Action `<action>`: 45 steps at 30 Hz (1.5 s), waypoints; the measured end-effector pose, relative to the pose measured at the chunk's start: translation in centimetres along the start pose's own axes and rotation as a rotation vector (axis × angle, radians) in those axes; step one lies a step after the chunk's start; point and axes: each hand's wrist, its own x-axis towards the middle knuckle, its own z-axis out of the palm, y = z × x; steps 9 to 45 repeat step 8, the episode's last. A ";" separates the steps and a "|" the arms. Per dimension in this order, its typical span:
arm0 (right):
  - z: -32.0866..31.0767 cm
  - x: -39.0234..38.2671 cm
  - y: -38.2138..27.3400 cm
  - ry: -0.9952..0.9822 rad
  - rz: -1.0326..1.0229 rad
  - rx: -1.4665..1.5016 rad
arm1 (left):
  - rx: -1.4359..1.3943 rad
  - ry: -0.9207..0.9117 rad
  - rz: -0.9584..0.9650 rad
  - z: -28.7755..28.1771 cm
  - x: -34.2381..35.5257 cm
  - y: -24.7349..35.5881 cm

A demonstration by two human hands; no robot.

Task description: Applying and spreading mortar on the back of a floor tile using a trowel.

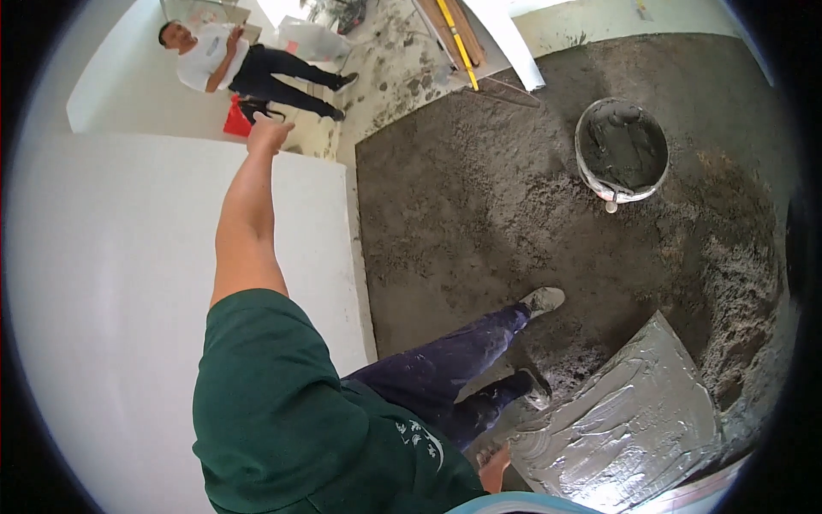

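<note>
My left arm reaches out over the white wall. My left hand (269, 135) is raised with at least one finger stretched out and holds nothing that I can see. Low in the view, my right hand (493, 469) grips the near left edge of a large tile (621, 420). Wet grey adhesive with smeared ridges covers the tile's visible face. Part of my right hand is hidden by my shirt and by the rim of the view. My shoes stand beside the tile on rough grey mortar (428, 223).
A bucket (622, 150) of grey mix stands on the mortar bed. A yellow level (458, 43) leans with boards at the far edge. Another person (224, 64) in a white shirt stands beyond the white wall (171, 283), near a red bag (236, 118).
</note>
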 end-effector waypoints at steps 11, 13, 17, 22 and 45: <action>-0.1 -8.5 0.4 -0.201 -0.114 -0.132 | -0.049 -0.295 -0.075 3.9 3.0 -2.2; -0.1 -8.5 0.4 -0.201 -0.114 -0.132 | -0.049 -0.295 -0.075 3.9 3.0 -2.2; -0.1 -8.5 0.4 -0.201 -0.114 -0.132 | -0.049 -0.295 -0.075 3.9 3.0 -2.2; -0.1 -8.5 0.4 -0.201 -0.114 -0.132 | -0.049 -0.295 -0.075 3.9 3.0 -2.2; -0.1 -8.5 0.4 -0.201 -0.114 -0.132 | -0.049 -0.295 -0.075 3.9 3.0 -2.2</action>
